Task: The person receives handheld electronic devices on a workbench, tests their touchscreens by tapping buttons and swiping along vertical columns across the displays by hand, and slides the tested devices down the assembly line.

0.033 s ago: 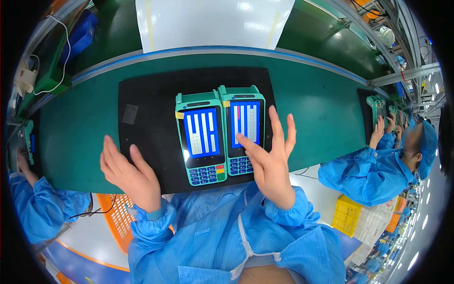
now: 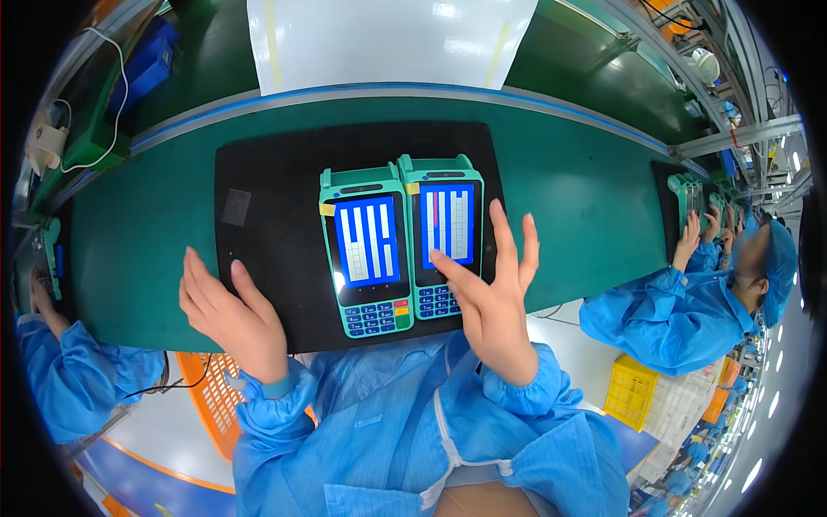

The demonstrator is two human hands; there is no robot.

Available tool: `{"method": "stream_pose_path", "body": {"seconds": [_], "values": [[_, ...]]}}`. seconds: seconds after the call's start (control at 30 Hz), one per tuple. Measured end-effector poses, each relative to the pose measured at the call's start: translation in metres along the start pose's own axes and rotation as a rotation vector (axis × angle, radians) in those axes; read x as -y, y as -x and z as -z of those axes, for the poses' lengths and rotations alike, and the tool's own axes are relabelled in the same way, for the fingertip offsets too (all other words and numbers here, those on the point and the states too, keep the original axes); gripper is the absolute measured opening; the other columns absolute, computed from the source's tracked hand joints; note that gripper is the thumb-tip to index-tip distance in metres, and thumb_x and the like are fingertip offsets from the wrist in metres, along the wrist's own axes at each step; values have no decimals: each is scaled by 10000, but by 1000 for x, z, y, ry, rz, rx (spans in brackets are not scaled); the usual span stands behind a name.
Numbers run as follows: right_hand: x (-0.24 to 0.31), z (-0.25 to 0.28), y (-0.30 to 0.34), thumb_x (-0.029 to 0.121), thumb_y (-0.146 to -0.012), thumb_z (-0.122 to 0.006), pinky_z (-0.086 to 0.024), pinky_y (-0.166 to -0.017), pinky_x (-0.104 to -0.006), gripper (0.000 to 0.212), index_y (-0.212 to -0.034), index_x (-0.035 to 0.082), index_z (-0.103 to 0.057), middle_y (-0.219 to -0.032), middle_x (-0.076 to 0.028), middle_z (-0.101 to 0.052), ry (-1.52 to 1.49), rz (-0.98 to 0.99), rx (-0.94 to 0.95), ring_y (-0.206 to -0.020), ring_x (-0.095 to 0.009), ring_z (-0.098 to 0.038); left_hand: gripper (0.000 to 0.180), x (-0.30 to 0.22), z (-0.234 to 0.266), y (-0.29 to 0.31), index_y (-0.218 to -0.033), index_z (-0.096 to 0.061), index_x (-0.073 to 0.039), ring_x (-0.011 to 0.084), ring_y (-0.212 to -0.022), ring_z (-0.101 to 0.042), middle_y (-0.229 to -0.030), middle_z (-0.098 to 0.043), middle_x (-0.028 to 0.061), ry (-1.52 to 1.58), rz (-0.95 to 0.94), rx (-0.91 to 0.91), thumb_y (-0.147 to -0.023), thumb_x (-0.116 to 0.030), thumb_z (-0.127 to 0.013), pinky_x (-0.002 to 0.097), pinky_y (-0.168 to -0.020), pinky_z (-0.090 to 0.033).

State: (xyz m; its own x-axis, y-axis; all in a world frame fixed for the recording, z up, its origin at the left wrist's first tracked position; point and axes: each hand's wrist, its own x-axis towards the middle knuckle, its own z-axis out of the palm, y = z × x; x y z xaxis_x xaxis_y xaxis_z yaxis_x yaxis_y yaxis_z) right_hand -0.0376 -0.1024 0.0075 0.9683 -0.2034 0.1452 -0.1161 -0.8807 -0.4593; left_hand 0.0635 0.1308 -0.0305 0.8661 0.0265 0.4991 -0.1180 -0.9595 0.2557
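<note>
Two teal card payment terminals lie side by side, their blue screens lit with white bars and grids. On the right terminal (image 2: 447, 226) the index fingertip of my right hand (image 2: 498, 310) rests at the lower left of the screen, the other fingers spread. A thin red line runs down a white bar above that fingertip. The left terminal (image 2: 369, 241) is untouched. My left hand (image 2: 237, 310) hovers over the mat's near left corner, fingers stretched out and holding nothing. Each terminal has a number keypad below its screen and a small yellow tab at its top left.
Beneath the terminals is a black mat (image 2: 284, 164) on a green bench (image 2: 568, 189). A small clear film (image 2: 236, 208) lies at the mat's left. Co-workers in blue sit at both sides. An orange basket (image 2: 207, 388) and a yellow crate (image 2: 631, 393) stand below the bench edge.
My right index fingertip has slid slightly down the screen, and the red line has grown longer. My left hand has shifted a little to the left.
</note>
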Motion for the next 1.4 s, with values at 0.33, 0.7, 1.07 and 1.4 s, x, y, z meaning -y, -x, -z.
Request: {"method": "stream_pose_path", "body": {"seconds": [0.33, 0.7, 1.07, 1.4], "values": [[-7, 8, -36, 38, -873, -582, -51, -1089, -653, 337, -1130, 220, -704, -1543, -192, -194, 21, 30, -158, -1411, -491, -67, 393, 16, -12, -4, -1267, -498, 78, 354, -1028, -491, -1134, -537, 206, 34, 4, 121, -960, -165, -530, 422, -896, -407], [-11, 5, -2, 14, -865, -593, -31, -1092, -647, 351, -1112, 232, -712, -1541, -190, -204, 17, -8, -81, -1419, -481, -51, 367, 13, -11, -6, -1229, -543, 83, 360, -1032, -486, -1146, -513, 210, 28, 9, 160, -953, -159, -535, 429, -886, -419], [-16, 4, -13, 7, -861, -595, -50, -1101, -627, 371, -1143, 226, -697, -1545, -198, -189, 21, -16, -115, -1412, -480, -36, 364, 16, -14, -5, -1233, -539, 87, 361, -1026, -478, -1141, -504, 212, 20, -10, 169, -957, -151, -530, 427, -880, -421], [16, -17, -27, 18, -886, -586, -115, -1118, -618, 350, -1158, 212, -693, -1537, -203, -190, 89, 56, -54, -1409, -486, -30, 369, 18, -21, -3, -1235, -536, 84, 361, -1023, -482, -1140, -509, 214, 33, -24, 153, -956, -158, -534, 420, -893, -410]]}}
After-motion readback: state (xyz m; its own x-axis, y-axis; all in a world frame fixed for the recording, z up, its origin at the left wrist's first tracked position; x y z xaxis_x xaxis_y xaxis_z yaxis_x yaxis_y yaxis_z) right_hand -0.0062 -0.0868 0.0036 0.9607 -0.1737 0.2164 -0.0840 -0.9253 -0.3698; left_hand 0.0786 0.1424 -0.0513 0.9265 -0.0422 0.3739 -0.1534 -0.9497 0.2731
